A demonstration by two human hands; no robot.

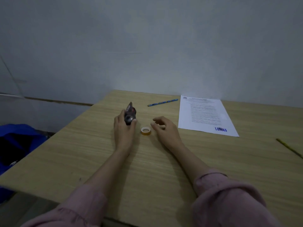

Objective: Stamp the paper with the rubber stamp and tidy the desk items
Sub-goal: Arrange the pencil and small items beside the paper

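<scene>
A printed white paper (207, 115) lies at the far right of the wooden desk (98, 153), with a blue "LUNAS" stamp mark (220, 129) near its front corner. My left hand (124, 128) is shut on a dark grey and red gadget (130, 114), its pointed end aimed away from me. Just right of it a small roll of tape (145, 130) lies flat on the desk. My right hand (164, 128) hovers right beside the roll with fingers loosely curled and nothing in it. No rubber stamp shows in view.
A blue pencil (162, 102) lies near the back edge, left of the paper. A yellow-green pencil (289, 148) lies at the right edge of view. A blue bag (18, 141) sits beyond the desk's left edge. A grey wall stands right behind the desk.
</scene>
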